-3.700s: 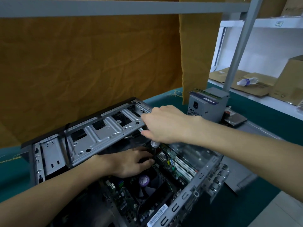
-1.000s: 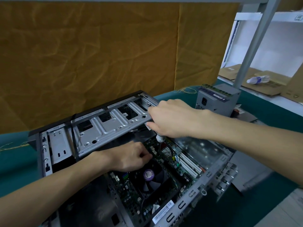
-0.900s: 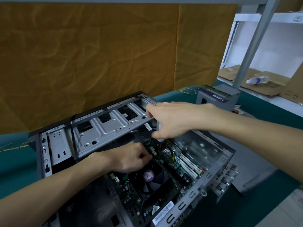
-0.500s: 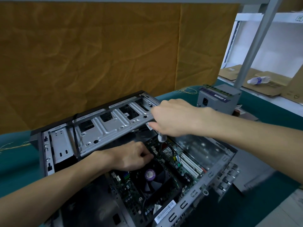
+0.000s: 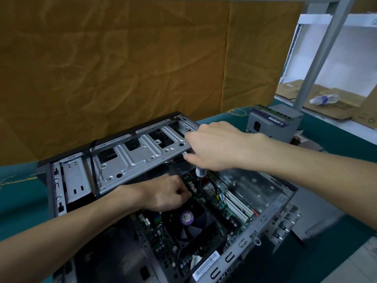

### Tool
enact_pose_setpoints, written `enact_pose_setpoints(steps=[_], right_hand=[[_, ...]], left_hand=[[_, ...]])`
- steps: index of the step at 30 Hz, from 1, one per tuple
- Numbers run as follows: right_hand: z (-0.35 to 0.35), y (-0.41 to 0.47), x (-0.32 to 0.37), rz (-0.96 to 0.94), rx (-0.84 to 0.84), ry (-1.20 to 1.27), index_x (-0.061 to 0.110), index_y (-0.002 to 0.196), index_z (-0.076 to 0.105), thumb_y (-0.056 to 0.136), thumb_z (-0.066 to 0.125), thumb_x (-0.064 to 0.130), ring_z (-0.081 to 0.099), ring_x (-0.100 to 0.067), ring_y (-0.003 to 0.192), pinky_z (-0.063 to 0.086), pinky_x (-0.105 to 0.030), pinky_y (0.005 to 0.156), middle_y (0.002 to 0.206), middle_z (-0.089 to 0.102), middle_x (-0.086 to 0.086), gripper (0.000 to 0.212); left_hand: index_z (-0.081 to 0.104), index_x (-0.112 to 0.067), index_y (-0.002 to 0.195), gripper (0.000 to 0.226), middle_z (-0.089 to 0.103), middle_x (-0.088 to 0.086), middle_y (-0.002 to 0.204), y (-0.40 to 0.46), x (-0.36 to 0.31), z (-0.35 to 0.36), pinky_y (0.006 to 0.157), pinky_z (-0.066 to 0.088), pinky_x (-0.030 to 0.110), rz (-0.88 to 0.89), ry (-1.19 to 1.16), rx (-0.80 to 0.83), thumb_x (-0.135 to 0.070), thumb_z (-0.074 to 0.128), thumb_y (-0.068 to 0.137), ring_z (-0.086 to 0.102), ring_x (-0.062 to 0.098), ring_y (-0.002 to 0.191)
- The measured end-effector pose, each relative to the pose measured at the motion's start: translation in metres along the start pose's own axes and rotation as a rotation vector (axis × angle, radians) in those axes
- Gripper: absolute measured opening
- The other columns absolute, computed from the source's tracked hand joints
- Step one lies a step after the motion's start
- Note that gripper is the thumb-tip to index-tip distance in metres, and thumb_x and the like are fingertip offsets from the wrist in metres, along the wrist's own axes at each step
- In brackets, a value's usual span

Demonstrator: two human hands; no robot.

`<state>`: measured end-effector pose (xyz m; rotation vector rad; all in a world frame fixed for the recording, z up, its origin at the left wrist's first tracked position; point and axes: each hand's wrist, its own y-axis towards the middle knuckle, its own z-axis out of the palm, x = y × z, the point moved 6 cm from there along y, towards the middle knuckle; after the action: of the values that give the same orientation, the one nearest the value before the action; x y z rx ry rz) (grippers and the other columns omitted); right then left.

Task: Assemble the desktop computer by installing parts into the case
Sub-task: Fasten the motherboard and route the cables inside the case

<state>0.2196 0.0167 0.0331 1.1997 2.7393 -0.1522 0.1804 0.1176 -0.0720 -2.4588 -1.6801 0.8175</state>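
Right hand: your right hand grips a screwdriver, upright, tip down on the motherboard, probably driving a mounting screw.
Left hand: your left hand is curled, fingertips pinching at the board beside the tip, likely steadying; what it holds I cannot tell.
Case: the case lies open on the counter, holding board and fan.
Power supply: the power supply waits outside, at 2 o'clock.

Fan in case — power supply behind
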Motion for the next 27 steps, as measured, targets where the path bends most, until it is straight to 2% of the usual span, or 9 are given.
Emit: enact_pose_setpoints(steps=[2,5,7,9,12,16,20,24,27], right_hand=[[0.001,0.001,-0.002,0.025,-0.007,0.003,0.018,0.092,0.046,0.097,0.056,0.046,0.046,-0.028,0.071,0.031,-0.037,0.058,0.071,0.038,0.002,0.03],[-0.001,-0.002,-0.005,-0.003,0.104,0.13,0.02,0.112,0.048,0.088,0.066,0.025,0.053,-0.021,0.069,0.033,-0.034,0.051,0.08,0.048,0.002,0.031],[-0.003,-0.001,-0.004,0.001,0.012,0.054,0.018,0.101,0.051,0.094,0.063,0.033,0.05,-0.025,0.069,0.032,-0.035,0.053,0.072,0.042,0.001,0.021],[0.0,-0.001,-0.005,0.039,0.017,-0.003,0.018,0.09,0.048,0.098,0.057,0.048,0.048,-0.03,0.073,0.035,-0.037,0.057,0.071,0.04,0.001,0.033],[0.001,-0.004,-0.007,0.014,0.204,0.159,0.021,0.112,0.049,0.089,0.07,0.033,0.063,-0.029,0.076,0.05,-0.04,0.056,0.088,0.054,0.0,0.033],[-0.001,-0.005,0.0,0.004,0.054,0.016,0.019,0.086,0.051,0.097,0.059,0.039,0.055,-0.03,0.071,0.033,-0.033,0.049,0.074,0.05,-0.001,0.025],[0.004,-0.009,0.0,0.004,0.236,0.177,0.023,0.112,0.048,0.084,0.074,0.028,0.065,-0.028,0.074,0.052,-0.04,0.053,0.09,0.051,0.0,0.038],[-0.002,-0.005,0.005,-0.028,0.016,0.001,0.014,0.101,0.053,0.097,0.062,0.037,0.057,-0.029,0.073,0.037,-0.035,0.051,0.083,0.055,-0.005,0.025],[0.002,-0.004,0.003,0.003,0.16,0.136,0.017,0.11,0.044,0.094,0.068,0.038,0.064,-0.031,0.073,0.05,-0.039,0.053,0.085,0.048,-0.001,0.036]], left_hand=[[0.058,-0.01,0.076,0.044,0.052,0.0,0.061,-0.001,0.0,0.0,0.066,0.047,0.046,-0.003,-0.008,0.003,-0.043,0.043,0.102,0.043,0.016,0.055],[0.06,-0.01,0.078,0.045,0.054,0.002,0.063,0.0,0.002,0.001,0.063,0.045,0.041,-0.013,-0.016,-0.008,-0.044,0.044,0.103,0.044,0.017,0.056],[0.059,-0.01,0.078,0.045,0.053,0.001,0.062,0.0,0.002,0.002,0.06,0.041,0.036,-0.012,-0.02,-0.013,-0.044,0.045,0.103,0.043,0.017,0.055],[0.057,-0.01,0.075,0.044,0.052,0.001,0.061,-0.001,0.001,0.002,0.06,0.04,0.036,0.0,-0.027,-0.015,-0.042,0.045,0.103,0.042,0.016,0.054],[0.053,-0.007,0.074,0.045,0.051,0.003,0.062,-0.002,0.001,0.002,0.064,0.045,0.044,-0.001,-0.027,-0.024,-0.042,0.045,0.102,0.042,0.017,0.056],[0.051,-0.006,0.074,0.044,0.051,0.004,0.063,-0.002,0.002,0.002,0.065,0.045,0.048,0.002,-0.033,-0.036,-0.042,0.044,0.1,0.041,0.017,0.056],[0.05,-0.007,0.073,0.045,0.048,0.001,0.06,-0.001,0.002,0.003,0.061,0.042,0.045,0.011,-0.031,-0.042,-0.043,0.044,0.1,0.039,0.016,0.054],[0.047,-0.009,0.07,0.046,0.047,0.0,0.059,-0.001,0.004,0.004,0.059,0.038,0.041,0.007,-0.04,-0.029,-0.043,0.045,0.1,0.038,0.017,0.054],[0.05,-0.008,0.071,0.045,0.049,0.001,0.061,0.0,0.003,0.004,0.06,0.038,0.039,0.002,-0.033,-0.029,-0.042,0.045,0.101,0.039,0.017,0.055]])
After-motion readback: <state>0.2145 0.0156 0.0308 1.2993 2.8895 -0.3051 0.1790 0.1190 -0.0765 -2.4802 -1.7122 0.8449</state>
